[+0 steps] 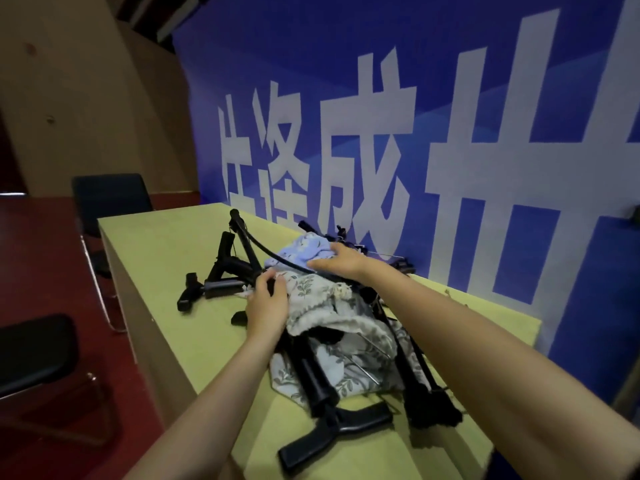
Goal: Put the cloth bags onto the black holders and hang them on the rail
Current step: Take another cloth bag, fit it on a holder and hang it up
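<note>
**Two hands in a pile of bags and holders**

A pile of cloth bags and black holders lies on the yellow worktop [166, 244]. The left hand [268, 304] grips the edge of a grey leafy bag [322, 306] in the middle of the pile, with its fingers curled round the cloth. The right hand [341, 259] rests on a light blue bag [298, 252] at about 1 o'clock from the left hand. Its fingers lie flat on the cloth.

A thin curved black bar [273, 252] crosses just in front of the blue bag. More black holders [221, 268] stick out at 10 o'clock from the pile. Another black holder [332, 427] pokes out at 6 o'clock, near the worktop's edge.

A big blue banner [485, 98] with white letters stands behind the worktop. Two dark chairs [110, 195] stand at 9 o'clock on the red floor [41, 258].
</note>
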Available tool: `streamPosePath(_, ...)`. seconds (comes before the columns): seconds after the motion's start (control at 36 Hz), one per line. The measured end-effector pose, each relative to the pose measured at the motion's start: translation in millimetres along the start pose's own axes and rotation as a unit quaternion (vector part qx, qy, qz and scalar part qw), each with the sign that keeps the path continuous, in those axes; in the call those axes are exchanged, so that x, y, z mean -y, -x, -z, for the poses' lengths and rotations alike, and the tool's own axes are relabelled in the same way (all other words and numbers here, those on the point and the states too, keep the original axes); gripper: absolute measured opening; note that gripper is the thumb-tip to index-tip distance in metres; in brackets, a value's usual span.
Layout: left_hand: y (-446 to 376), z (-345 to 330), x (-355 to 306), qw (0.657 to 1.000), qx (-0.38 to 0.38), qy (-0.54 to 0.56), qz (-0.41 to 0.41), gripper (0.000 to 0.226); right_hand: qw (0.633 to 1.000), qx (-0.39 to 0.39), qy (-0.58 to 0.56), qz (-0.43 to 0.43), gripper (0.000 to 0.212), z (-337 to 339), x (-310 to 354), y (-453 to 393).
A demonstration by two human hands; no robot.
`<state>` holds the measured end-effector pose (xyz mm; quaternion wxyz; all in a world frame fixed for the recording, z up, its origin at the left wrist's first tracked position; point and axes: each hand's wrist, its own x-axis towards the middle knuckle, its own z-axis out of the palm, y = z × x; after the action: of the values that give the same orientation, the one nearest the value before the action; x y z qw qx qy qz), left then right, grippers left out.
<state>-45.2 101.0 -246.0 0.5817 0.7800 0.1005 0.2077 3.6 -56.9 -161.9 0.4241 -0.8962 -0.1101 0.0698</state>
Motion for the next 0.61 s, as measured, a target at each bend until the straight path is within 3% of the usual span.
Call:
streamPosePath(0.06,-1.3,0.0,1.7,1.000,-0.010,-0.002,-0.009,0.036,1.000,-0.010,0.015,0.003,0.073,-5.7,-3.7,-4.4)
streamPosePath(0.14,-1.4,0.3,1.2,1.000,-0.010,-0.006,-0.017,0.036,0.998,-0.049,-0.023,0.011,0.018,-0.9,0.5,-3.5)
streamPosePath(0.25,-2.7,2.8,1.1,0.998,0.012,-0.059,-0.015,0.039,0.979,-0.148,-0.139,0.001,0.023,18.1,23.1,3.2)
streamPosePath(0.31,-2.7,6.9,2.5,0.993,0.026,-0.113,-0.026,0.042,0.951,-0.206,-0.230,0.023,0.035,31.7,38.4,7.1)
streamPosePath(0.39,-1.1,15.5,1.9,0.980,0.057,-0.186,-0.034,0.048,0.900,-0.255,-0.346,0.073,0.036,61.6,61.4,20.6)
streamPosePath(0.5,4.5,21.9,-8.1,0.969,0.070,-0.235,-0.008,0.049,0.858,-0.266,-0.423,0.118,0.029,98.1,80.2,45.8)
streamPosePath(0.61,20.5,21.1,-26.9,0.983,0.022,-0.178,0.022,0.049,0.835,-0.255,-0.461,0.159,0.027,112.4,75.1,72.3)
